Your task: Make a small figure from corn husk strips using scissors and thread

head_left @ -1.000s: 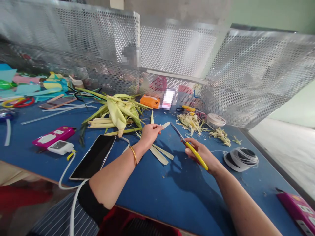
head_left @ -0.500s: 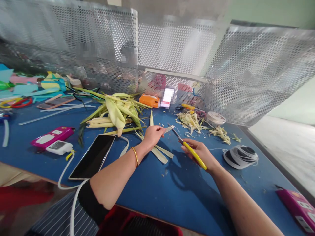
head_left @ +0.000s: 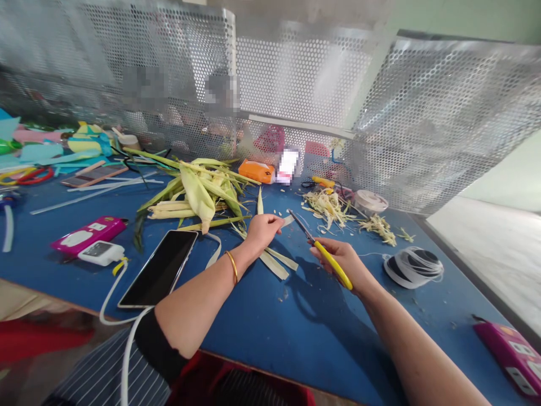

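Note:
Between the thumb and fingers of my left hand [head_left: 262, 232] is a short pale corn husk strip [head_left: 288, 220], its end poking out to the right. My right hand [head_left: 338, 262] grips yellow-handled scissors [head_left: 333, 264], whose blades point up and left beside the strip's free end. Longer cut husk strips [head_left: 274, 264] lie on the table under and beside my left hand. Behind it is a heap of green and cream corn husks [head_left: 198, 194]. Small pale scraps are scattered beyond the blades, near a pile of husk shreds [head_left: 327, 208].
A smartphone [head_left: 160, 269] with a white cable lies at left, by a magenta box [head_left: 89, 234]. A spool of white thread [head_left: 413, 267] and another magenta box [head_left: 511, 355] are at right. Perforated metal panels [head_left: 296, 84] stand along the back, behind an orange packet [head_left: 256, 171].
The strip's piece sticking out of my left hand looks shorter, its tip gone. The scissors have shifted very slightly left; my left hand is almost still.

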`<state>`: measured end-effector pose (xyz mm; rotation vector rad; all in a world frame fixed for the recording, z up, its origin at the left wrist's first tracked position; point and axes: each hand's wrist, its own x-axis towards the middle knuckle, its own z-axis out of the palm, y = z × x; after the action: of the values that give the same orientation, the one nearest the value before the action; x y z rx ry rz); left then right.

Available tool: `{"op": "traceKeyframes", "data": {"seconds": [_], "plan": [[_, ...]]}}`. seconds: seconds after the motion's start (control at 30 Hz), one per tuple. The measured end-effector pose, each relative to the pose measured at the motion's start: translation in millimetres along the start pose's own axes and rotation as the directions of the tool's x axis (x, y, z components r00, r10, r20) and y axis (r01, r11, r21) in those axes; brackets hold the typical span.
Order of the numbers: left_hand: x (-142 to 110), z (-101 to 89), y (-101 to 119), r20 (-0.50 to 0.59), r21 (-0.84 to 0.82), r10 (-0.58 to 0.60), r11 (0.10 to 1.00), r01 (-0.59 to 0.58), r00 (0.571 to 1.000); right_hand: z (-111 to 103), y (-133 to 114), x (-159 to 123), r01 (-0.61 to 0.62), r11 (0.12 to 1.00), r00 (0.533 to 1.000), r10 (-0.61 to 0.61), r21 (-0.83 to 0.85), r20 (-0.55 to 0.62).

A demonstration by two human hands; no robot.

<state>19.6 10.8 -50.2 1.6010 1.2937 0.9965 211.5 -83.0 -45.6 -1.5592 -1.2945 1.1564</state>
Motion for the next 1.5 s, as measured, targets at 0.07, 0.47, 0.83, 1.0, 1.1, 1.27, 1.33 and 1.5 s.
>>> {"op": "traceKeyframes", "data": {"seconds": [0.07,0.47,0.83,1.0,1.1,1.27,1.33,1.5], "plan": [[0.5,-0.2,0.7,0.005,-0.035,-0.027,0.999,0.028,1.0,-2.3,2.3,1.9,0.022,0.999,0.998,-0.024,-0.032,-0.051],[9.3,-47.0,26.4,0.101,-0.651,-0.336,0.689,0.317,0.937,-0.5,-6.9,-7.5,-0.071,0.26,0.985,-0.131,-0.963,-0.108],[-15.4,-24.1,34.5,0.312,0.299,0.271,0.882,-0.365,0.911,16.0,-12.0,-15.7,0.331,0.76,0.82,-0.525,-0.559,-0.228],[-37.7,-5.3,33.5,0.561,0.489,0.349,0.593,-0.64,0.751,23.9,-8.9,-15.5,0.32,0.897,0.912,-0.379,-0.306,-0.157],[-33.2,-8.2,32.6,0.578,0.472,0.324,0.616,-0.631,0.749,19.8,-7.7,-14.8,0.303,0.92,0.929,-0.344,-0.249,-0.137],[-21.2,-18.5,33.9,0.611,0.153,0.28,0.876,-0.458,0.741,7.7,-5.1,-9.9,0.273,0.945,0.947,-0.297,-0.18,-0.123],[-19.9,-19.7,33.6,0.597,0.072,0.238,0.935,-0.346,0.766,3.7,-4.3,-8.9,0.339,0.908,0.914,-0.379,-0.245,-0.142],[-20.8,-15.6,30.6,0.595,0.073,0.197,0.952,-0.297,0.779,0.0,-1.4,-10.3,0.518,0.518,0.73,-0.683,-0.681,0.035]]}}
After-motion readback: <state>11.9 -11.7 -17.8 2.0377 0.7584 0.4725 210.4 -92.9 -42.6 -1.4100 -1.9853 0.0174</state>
